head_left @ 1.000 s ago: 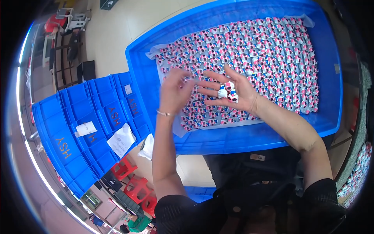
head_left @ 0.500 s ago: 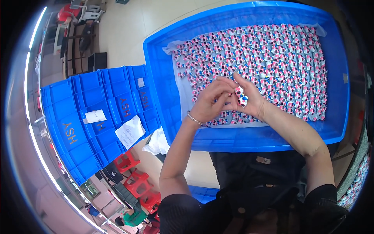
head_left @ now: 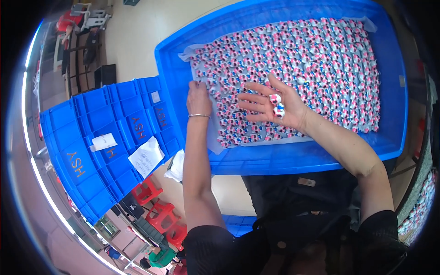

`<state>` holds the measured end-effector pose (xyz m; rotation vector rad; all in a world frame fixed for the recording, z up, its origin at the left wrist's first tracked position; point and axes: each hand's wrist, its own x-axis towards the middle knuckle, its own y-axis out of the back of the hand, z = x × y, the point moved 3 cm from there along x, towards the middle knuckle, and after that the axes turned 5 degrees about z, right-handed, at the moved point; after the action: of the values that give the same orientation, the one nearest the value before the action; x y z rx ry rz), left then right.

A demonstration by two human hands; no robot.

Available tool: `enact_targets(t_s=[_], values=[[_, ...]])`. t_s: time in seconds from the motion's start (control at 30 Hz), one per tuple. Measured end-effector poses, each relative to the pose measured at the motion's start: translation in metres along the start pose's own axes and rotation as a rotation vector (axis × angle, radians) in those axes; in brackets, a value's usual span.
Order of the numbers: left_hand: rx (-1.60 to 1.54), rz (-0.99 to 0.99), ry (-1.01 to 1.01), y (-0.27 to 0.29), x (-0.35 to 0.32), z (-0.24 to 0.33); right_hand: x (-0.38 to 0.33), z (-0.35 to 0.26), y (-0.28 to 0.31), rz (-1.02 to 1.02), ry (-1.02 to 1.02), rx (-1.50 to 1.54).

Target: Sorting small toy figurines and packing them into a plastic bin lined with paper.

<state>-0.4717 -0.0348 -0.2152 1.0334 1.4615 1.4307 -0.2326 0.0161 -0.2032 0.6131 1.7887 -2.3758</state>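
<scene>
Over the right middle of the blue bin, my right hand [head_left: 293, 107] lies palm up with its fingers stretched out. Small white, pink and blue figurines [head_left: 278, 110] rest on its palm; they look like tiny character heads. My left hand [head_left: 199, 100] is at the left side of the bin, fingers curled together at the edge of the laid-out figurines [head_left: 330, 68]. Whatever its fingertips hold or touch is hidden. Rows of these figurines cover a pale liner sheet [head_left: 213, 141] inside the large blue bin [head_left: 275, 160].
Stacked blue crates [head_left: 87, 133] stand left of the bin, with a paper sheet [head_left: 146, 156] on them. A white bag [head_left: 175, 166] sits beside the bin's near left corner. Red stools [head_left: 161, 215] and a person in green [head_left: 161, 257] appear at lower left.
My left hand has left my right hand and moved left to the bin's side. My right hand has opened out flat, showing the figurines on its palm. The view has shifted slightly.
</scene>
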Motion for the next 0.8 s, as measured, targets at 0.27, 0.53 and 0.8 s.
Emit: enact_targets(t_s=[0.27, 0.53, 0.8], values=[[-1.011, -0.150, 0.080, 0.082, -0.036, 0.120, 0.001, -0.010, 0.014, 0.098, 0.140, -0.099], [-1.247, -0.178, 0.019, 0.059, -0.061, 0.140, -0.006, -0.006, 0.001, 0.237, 0.219, -0.073], [-0.090, 0.009, -0.099, 0.018, -0.030, 0.009, -0.004, -0.007, -0.002, 0.065, 0.101, 0.052]])
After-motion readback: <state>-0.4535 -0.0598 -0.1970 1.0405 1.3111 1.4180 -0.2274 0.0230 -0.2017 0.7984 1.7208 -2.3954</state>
